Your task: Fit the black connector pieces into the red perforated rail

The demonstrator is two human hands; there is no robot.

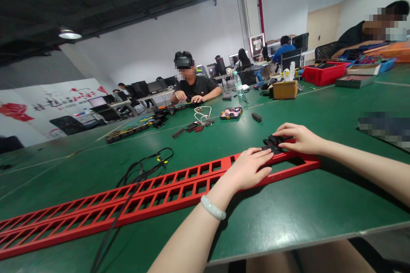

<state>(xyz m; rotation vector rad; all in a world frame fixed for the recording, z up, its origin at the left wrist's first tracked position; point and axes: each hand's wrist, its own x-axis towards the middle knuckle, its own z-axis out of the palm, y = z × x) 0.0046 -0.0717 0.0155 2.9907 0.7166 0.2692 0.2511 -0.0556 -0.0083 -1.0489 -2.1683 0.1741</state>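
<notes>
A long red slotted frame (179, 196) lies across the green table, running from the left edge toward my right side. Near its right end a black rectangular piece (271, 148) is set in the frame. My left hand (251, 167) rests flat over the frame, fingers stretched out and touching that black piece. Just beyond, my right hand (297, 137) has its fingers bent over a small black block (272, 140) at the frame's far edge. Its fingertips partly hide the block.
A black cable (137, 179) crosses the frame. Farther back are dark loose blocks (195, 127), a small parts tray (231, 113), a power drill (171, 110), a bottle (238, 84), a cardboard box (285, 90) and a red bin (325, 73). A person (195, 87) sits opposite.
</notes>
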